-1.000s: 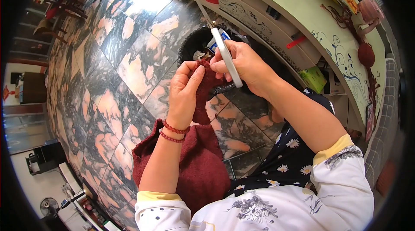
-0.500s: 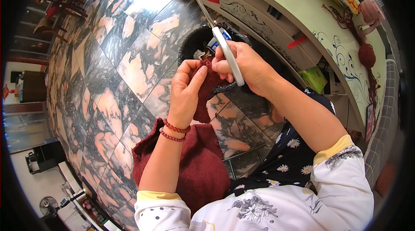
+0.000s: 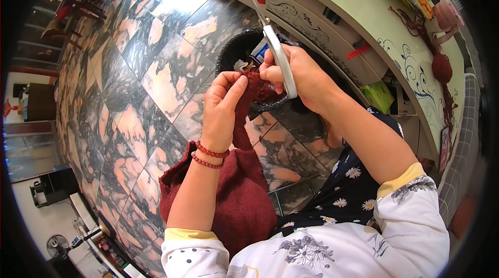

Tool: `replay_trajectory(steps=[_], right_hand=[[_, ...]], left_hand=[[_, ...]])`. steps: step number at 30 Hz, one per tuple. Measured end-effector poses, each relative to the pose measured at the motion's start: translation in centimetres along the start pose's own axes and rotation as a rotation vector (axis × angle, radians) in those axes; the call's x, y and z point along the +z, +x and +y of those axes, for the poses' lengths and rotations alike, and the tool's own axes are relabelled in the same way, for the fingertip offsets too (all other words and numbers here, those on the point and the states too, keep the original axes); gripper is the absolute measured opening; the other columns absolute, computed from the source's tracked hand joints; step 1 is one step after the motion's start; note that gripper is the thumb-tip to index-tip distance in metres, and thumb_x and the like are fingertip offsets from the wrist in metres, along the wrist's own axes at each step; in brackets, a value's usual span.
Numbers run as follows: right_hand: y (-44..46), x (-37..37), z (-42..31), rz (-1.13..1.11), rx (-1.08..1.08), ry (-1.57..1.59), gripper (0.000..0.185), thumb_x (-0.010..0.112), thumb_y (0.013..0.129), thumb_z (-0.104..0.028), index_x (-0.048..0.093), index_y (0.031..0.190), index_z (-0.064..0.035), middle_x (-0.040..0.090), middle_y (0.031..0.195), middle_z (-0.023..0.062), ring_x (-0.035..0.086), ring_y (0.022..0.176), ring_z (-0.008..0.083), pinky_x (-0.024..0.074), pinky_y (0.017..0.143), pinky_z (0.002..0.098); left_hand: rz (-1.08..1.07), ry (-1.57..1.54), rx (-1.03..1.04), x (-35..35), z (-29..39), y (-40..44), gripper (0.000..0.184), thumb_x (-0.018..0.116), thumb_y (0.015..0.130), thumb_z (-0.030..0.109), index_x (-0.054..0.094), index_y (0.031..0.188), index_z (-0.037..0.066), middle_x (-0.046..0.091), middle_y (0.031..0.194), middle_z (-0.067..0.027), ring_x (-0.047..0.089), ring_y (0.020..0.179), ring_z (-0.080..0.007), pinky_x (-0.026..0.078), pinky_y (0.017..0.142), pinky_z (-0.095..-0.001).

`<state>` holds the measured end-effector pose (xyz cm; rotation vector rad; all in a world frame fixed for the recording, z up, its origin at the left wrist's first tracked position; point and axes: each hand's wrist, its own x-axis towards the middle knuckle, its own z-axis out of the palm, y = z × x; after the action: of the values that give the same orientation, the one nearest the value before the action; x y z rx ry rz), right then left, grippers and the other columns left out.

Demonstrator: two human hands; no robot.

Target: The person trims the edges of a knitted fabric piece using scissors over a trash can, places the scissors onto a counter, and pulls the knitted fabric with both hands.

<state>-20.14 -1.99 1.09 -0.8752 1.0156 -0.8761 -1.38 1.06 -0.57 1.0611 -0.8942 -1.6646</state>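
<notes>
A dark red knitted piece [image 3: 228, 200] lies over my lap, and a narrow part of it rises to my fingers. My left hand [image 3: 222, 96] pinches its upper edge between thumb and fingers. Close beside it on the right, my right hand [image 3: 296, 73] pinches the same edge with thumb and forefinger. Scissors with white handles [image 3: 280, 60] hang on my right hand, blades pointing up and away from the fabric. Beneath both hands stands a black-lined bin [image 3: 226, 52] with a blue and white packet [image 3: 260, 51] inside. The exact fingertip contact is small and partly hidden.
A pale green table [image 3: 358, 15] with scrolled drawers curves along the right. On it lie a red yarn ball [image 3: 442, 68], a pink object [image 3: 448, 15] and colourful packets. Marbled tiles [image 3: 166, 80] cover the floor. Wooden chairs are at upper left, a fan [image 3: 57, 246] at lower left.
My right hand has shifted slightly right, away from my left hand, and the scissors have tilted and moved right with it. My left hand has stayed nearly in place.
</notes>
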Motion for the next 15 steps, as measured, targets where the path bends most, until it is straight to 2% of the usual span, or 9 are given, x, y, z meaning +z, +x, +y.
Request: replay_trajectory(steps=[5,10,15], right_hand=[[0.2,-0.2,0.2,0.023,-0.034,0.003,0.02,0.071,0.078,-0.008,0.056,0.091,-0.0068,0.06,0.081,0.0021,0.052,0.062,0.0082,0.0455,0.057,0.0228],[-0.1,0.0,-0.3,0.037,-0.085,-0.046,0.02,0.072,0.08,-0.011,0.058,0.093,-0.0058,0.061,0.082,0.002,0.054,0.063,0.0078,0.0456,0.058,0.0221],[-0.8,0.2,-2.0,0.056,-0.13,-0.174,0.024,0.077,0.082,-0.021,0.064,0.094,-0.0045,0.062,0.077,0.0004,0.055,0.065,0.0067,0.0461,0.06,0.0216]], left_hand=[[-0.083,0.062,-0.054,0.2,0.5,-0.5,0.012,0.066,0.096,0.014,0.063,0.103,0.005,0.068,0.099,-0.0007,0.062,0.087,-0.0058,0.05,0.079,-0.0214],[-0.04,-0.067,-0.098,-0.2,0.1,-0.1,0.012,0.064,0.097,0.011,0.064,0.108,0.005,0.069,0.103,-0.0023,0.065,0.088,-0.0082,0.053,0.079,-0.023],[-0.021,-0.145,-0.073,-1.3,0.7,0.2,0.014,0.061,0.098,0.01,0.062,0.111,0.004,0.07,0.104,-0.0047,0.067,0.09,-0.0112,0.055,0.081,-0.0264]])
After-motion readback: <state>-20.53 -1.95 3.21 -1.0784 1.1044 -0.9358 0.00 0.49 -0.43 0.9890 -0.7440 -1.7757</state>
